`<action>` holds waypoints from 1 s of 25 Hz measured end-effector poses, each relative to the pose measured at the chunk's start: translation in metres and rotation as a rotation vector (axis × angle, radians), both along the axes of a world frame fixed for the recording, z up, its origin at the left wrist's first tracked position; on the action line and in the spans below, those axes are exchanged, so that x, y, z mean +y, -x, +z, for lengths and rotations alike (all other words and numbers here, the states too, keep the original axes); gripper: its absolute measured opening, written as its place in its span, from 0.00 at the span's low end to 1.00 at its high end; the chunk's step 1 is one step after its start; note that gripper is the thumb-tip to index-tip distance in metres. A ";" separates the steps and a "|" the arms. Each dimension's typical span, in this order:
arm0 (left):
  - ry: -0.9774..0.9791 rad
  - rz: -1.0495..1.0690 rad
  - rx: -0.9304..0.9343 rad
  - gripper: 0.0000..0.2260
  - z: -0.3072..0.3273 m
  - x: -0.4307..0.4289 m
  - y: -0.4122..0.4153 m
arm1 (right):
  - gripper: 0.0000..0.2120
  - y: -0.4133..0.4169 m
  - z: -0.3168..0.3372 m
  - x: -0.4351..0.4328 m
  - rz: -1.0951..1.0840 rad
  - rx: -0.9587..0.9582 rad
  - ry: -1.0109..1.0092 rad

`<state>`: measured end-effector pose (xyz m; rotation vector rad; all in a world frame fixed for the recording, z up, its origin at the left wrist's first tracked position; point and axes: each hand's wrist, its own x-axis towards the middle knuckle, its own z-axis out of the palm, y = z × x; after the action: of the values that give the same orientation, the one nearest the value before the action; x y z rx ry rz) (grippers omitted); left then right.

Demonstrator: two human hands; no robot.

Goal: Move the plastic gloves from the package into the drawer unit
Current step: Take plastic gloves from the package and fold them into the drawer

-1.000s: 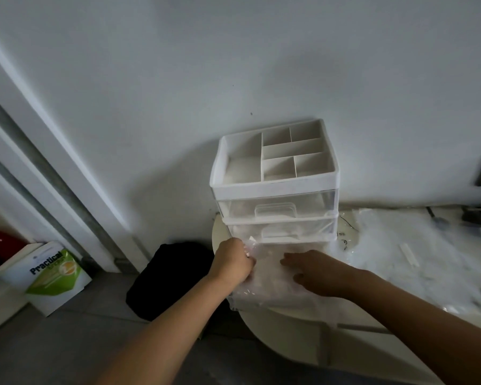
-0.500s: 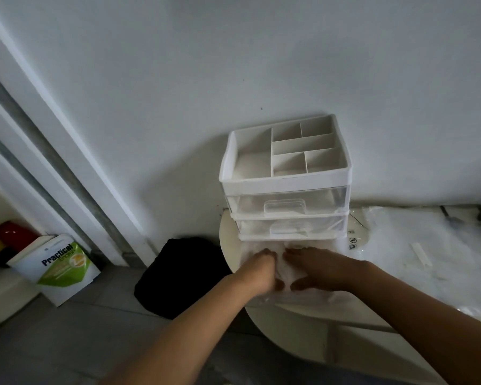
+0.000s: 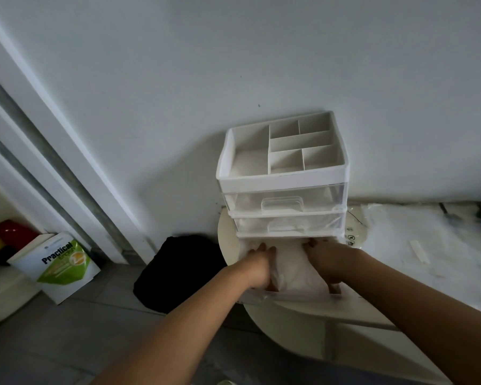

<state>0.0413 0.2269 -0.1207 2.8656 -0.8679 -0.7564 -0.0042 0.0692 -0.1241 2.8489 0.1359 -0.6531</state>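
A white drawer unit (image 3: 282, 179) with a divided top tray and clear drawers stands against the wall on a round white table (image 3: 289, 326). Its bottom drawer (image 3: 289, 295) is pulled out toward me. A crumpled pile of translucent plastic gloves (image 3: 292, 266) lies inside it. My left hand (image 3: 258, 266) grips the left side of the pile, fingers curled down into the drawer. My right hand (image 3: 324, 259) grips the right side the same way. The two drawers above are pushed in and also hold pale plastic.
A clear plastic package (image 3: 428, 245) lies spread over the surface to the right. On the floor to the left are a black bag (image 3: 175, 273) and a green and white book (image 3: 59, 262). A white door frame (image 3: 53, 129) runs diagonally at left.
Both hands moved from on top of the plastic in front of the unit to its two sides, pressing the glove pile down into the open bottom drawer. The camera shifted closer.
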 end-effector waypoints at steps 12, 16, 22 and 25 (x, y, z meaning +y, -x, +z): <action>0.103 0.037 -0.060 0.27 0.008 -0.003 0.009 | 0.14 0.075 0.048 -0.085 -0.105 -0.420 -0.545; 0.330 0.037 -0.254 0.07 0.030 -0.024 0.029 | 0.10 0.106 0.035 -0.159 -0.409 -0.492 -0.309; 0.607 -0.078 -0.282 0.19 0.042 -0.097 0.076 | 0.15 0.150 -0.007 -0.228 -0.726 -0.403 -0.110; 0.632 -0.125 -0.154 0.13 0.029 -0.140 0.091 | 0.20 0.163 -0.020 -0.236 -0.726 -0.387 -0.258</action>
<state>-0.0495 0.0866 -0.0914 2.3374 -1.0761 -0.2041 -0.1671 -0.1668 -0.1442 3.1776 -0.9726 -0.1741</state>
